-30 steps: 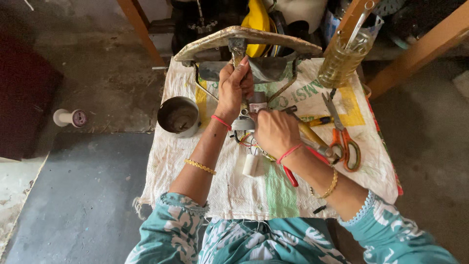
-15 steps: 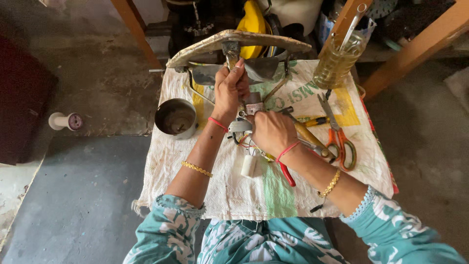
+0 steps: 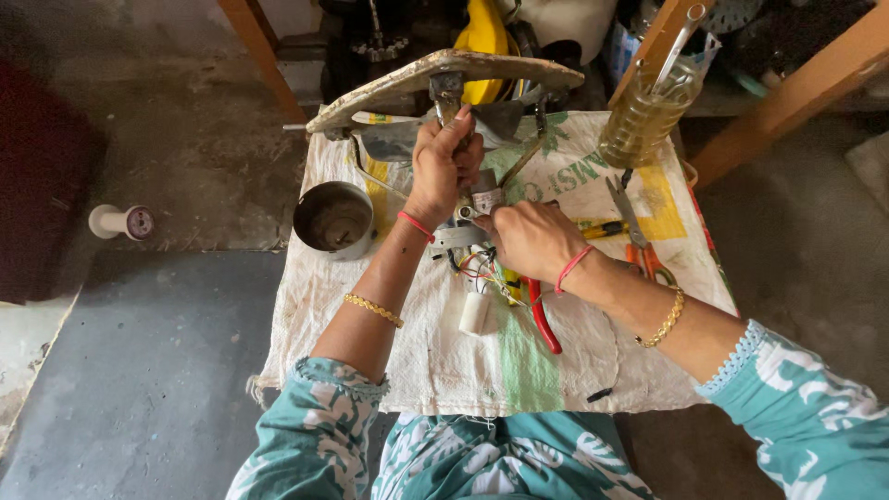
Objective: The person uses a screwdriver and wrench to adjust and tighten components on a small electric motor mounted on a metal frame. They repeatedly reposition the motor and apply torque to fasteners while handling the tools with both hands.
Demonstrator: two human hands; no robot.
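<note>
- We see the left hand [image 3: 444, 165] wrapped around an upright metal handle [image 3: 448, 93], fingers closed tight on it, at the far edge of the work surface.
- The handle sits under a flat, worn curved blade [image 3: 444, 74] that spans the far side of the table.
- The right hand [image 3: 530, 239] rests on a small motor assembly [image 3: 477, 208] just below the left hand; fingers curled down on it, but we cannot tell whether they actually clamp it.
- Coloured wires [image 3: 482, 273] trail from the assembly toward us, ending by a small white cylinder [image 3: 476, 313] lying on the sack.
- Red-handled pliers [image 3: 542, 319] lie just beside the wires, partly under the right wrist.
- Orange-handled scissors [image 3: 639, 236] lie to the right, well apart from both hands.
- A metal cup [image 3: 333, 220] stands left of the left forearm, near but not touching.
- A bottle of yellowish oil [image 3: 645, 116] stands at the far right corner.
- Everything sits on a white woven sack [image 3: 444, 370] covering the table.
- A white thread spool [image 3: 120, 222] lies on the floor, far left.
</note>
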